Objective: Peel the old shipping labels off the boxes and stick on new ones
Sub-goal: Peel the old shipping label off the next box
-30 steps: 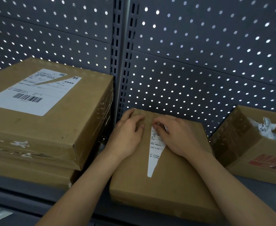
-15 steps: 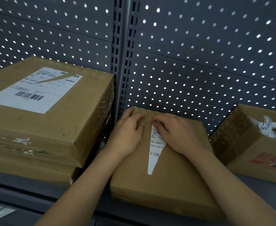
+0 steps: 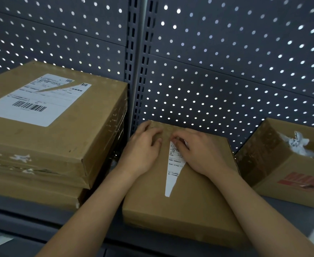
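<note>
Pinched label strip (image 3: 173,175) at 12 o'clock in right hand (image 3: 202,154). Pressed box (image 3: 189,206) with loose, empty left hand (image 3: 143,153). Best peeled slowly.

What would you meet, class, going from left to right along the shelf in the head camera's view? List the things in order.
From the left: stack of flat boxes bearing a barcoded label → left hand → torn label strip → right hand → open box holding crumpled paper.
</note>
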Demonstrator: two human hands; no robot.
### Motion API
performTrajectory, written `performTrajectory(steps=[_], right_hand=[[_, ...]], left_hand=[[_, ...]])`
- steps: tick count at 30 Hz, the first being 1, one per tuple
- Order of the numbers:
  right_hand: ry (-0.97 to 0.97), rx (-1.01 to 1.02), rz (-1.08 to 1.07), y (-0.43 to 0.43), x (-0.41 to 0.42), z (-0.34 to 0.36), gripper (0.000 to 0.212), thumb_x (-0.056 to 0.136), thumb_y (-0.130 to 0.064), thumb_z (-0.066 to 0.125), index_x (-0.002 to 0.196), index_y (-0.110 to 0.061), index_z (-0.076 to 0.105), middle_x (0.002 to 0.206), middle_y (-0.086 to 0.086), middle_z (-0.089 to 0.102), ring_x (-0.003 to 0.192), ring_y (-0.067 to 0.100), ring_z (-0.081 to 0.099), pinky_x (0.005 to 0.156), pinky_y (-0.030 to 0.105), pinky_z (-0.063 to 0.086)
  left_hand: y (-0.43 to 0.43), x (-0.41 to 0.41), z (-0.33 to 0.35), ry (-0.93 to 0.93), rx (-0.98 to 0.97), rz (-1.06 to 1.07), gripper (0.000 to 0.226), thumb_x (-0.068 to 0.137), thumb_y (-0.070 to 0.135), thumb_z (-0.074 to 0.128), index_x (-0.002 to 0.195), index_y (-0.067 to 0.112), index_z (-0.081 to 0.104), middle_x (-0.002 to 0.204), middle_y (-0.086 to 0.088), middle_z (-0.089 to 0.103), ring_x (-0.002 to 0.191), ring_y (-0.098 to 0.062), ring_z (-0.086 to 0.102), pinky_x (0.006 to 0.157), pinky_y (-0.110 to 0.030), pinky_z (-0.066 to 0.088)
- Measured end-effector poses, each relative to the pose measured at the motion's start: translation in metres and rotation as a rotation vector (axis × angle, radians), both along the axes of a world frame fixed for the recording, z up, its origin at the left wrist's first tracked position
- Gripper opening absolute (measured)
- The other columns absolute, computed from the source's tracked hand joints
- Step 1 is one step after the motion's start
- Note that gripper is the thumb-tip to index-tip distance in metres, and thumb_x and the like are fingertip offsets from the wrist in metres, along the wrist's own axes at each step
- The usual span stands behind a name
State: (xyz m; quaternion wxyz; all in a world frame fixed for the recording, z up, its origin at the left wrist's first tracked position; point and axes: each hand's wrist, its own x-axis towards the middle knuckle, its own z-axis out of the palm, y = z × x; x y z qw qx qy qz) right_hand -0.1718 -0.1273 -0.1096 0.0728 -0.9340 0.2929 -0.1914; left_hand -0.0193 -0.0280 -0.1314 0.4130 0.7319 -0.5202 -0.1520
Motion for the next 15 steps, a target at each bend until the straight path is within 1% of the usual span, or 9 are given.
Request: performTrajectory(steps=[4,7,10,12,15], right_hand=[[-0.01,-0.001,-0.003,0.0001,0.0015,0.0004,0.014,0.099,-0.03,0.052,0.104,-0.029,0.065,0.091,-0.015,0.061,0.085,0.01,0.058,0.072,0.038,0.05],[-0.005,-0.01,0.008,-0.0004,0.0006,0.0006,0.013,0.099,-0.028,0.052,0.102,-0.028,0.065,0.089,-0.017,0.056,0.082,0.009,0.056,0.069,0.035,0.048],[0.025,-0.024,0.012,-0.0008,-0.0002,-0.0002,0.013,0.099,-0.029,0.051,0.102,-0.03,0.064,0.088,-0.019,0.051,0.079,0.006,0.051,0.066,0.032,0.044],[0.018,-0.025,0.008,-0.0006,-0.0001,-0.0006,0.013,0.099,-0.03,0.051,0.102,-0.031,0.064,0.088,-0.018,0.054,0.079,0.006,0.051,0.067,0.034,0.046],[0.008,-0.022,-0.004,-0.0008,0.0011,-0.0005,0.014,0.099,-0.03,0.052,0.105,-0.031,0.065,0.091,-0.018,0.058,0.085,0.009,0.057,0.07,0.037,0.05]], left_hand=[[-0.0011,0.0,0.0,0.001,0.007,0.003,0.04,0.099,0.025,0.053,0.139,0.024,0.054,0.157,0.006,0.027,0.142,-0.015,0.031,0.105,-0.021,0.022],[-0.0009,-0.0002,0.0003,0.002,0.004,0.006,0.039,0.099,0.025,0.053,0.138,0.024,0.055,0.157,0.006,0.028,0.142,-0.015,0.031,0.104,-0.02,0.022],[-0.0005,-0.0002,0.0005,0.002,0.003,0.01,0.039,0.099,0.025,0.053,0.138,0.024,0.055,0.157,0.005,0.028,0.142,-0.015,0.031,0.104,-0.019,0.022],[-0.0007,-0.0006,0.001,0.004,0.003,0.006,0.039,0.099,0.025,0.053,0.137,0.024,0.056,0.157,0.006,0.028,0.141,-0.015,0.031,0.103,-0.02,0.022],[-0.0006,-0.0008,0.0014,0.002,0.011,0.007,0.038,0.099,0.026,0.053,0.137,0.024,0.056,0.157,0.006,0.028,0.141,-0.016,0.031,0.103,-0.02,0.022]])
